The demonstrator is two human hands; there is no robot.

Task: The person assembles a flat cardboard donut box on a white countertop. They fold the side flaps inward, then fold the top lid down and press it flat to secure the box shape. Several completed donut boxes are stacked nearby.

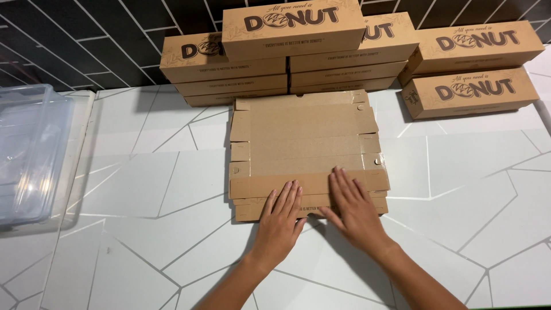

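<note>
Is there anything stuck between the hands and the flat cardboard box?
Nothing visible. The left hand and the right hand both lie flat, palms down, directly on the near folded flap of the unfolded cardboard box. The finished brown boxes are stacked behind it, away from the hands.

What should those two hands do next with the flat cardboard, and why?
Probably fold the near flap up along its crease. Both the left hand and right hand press flat on it, the cardboard blank lies unfolded, and finished boxes are stacked behind.
</note>
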